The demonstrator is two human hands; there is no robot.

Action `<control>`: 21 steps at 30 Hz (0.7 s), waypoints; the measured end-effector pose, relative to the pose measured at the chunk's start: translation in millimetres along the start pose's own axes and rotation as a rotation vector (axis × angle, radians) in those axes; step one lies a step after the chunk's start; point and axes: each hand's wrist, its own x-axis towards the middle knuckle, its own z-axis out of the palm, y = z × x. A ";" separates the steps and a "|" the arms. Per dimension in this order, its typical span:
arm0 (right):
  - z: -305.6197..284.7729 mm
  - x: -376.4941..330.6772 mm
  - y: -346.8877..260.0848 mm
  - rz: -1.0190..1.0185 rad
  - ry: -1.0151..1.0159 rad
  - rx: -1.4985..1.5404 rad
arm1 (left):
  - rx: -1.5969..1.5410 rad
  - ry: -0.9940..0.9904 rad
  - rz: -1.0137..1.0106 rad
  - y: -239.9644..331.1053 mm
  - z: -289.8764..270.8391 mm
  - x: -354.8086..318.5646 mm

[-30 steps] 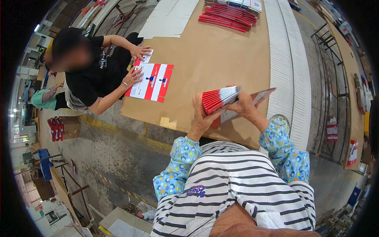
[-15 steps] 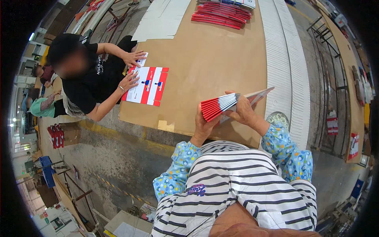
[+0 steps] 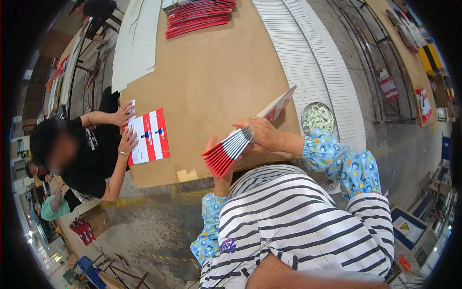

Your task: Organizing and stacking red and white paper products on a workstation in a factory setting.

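Observation:
In front of my chest is a fanned bundle of flat red-and-white folded cardboard pieces [image 3: 227,153], held between both hands above the table's near edge. My left hand [image 3: 222,182] is closed round the bundle's left side; its fingers are partly hidden and blurred. My right hand [image 3: 265,136] grips the other end, with the thumb side on the pale edges. Beyond my right fingers the long end of the bundle [image 3: 278,107] sticks up toward the far right. Close to my right wrist stands a round metal bowl of pale rubber bands [image 3: 318,118].
A brown cardboard-covered table [image 3: 216,67] spreads ahead, with a stack of red-edged pieces [image 3: 199,18] at its far end. On the left a co-worker [image 3: 103,154] presses both hands on a flat red-and-white printed sheet [image 3: 148,136]. White corrugated strips [image 3: 332,77] line the right side.
The view has swung, so the table and co-worker sit farther left and lower. Both hands still hold the bundle, which is tilted differently. The bowl of rubber bands shows more fully.

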 end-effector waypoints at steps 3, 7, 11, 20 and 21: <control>-35.9 9.7 -11.6 -0.069 0.030 0.004 | 0.195 -0.028 -0.049 -19.1 -30.1 -0.4; -89.2 -9.2 26.0 0.319 0.683 0.065 | 0.345 0.007 0.018 -15.1 -40.1 -2.0; -107.8 -85.9 155.7 0.778 0.794 -0.137 | 0.302 -0.018 0.029 -15.6 -43.3 -4.0; -53.6 -136.2 199.7 0.835 0.194 -0.684 | 0.513 0.001 0.125 -14.9 -65.7 -20.7; -52.7 -136.5 200.0 0.838 0.193 -0.681 | 0.427 0.028 0.115 -11.1 -58.4 -21.8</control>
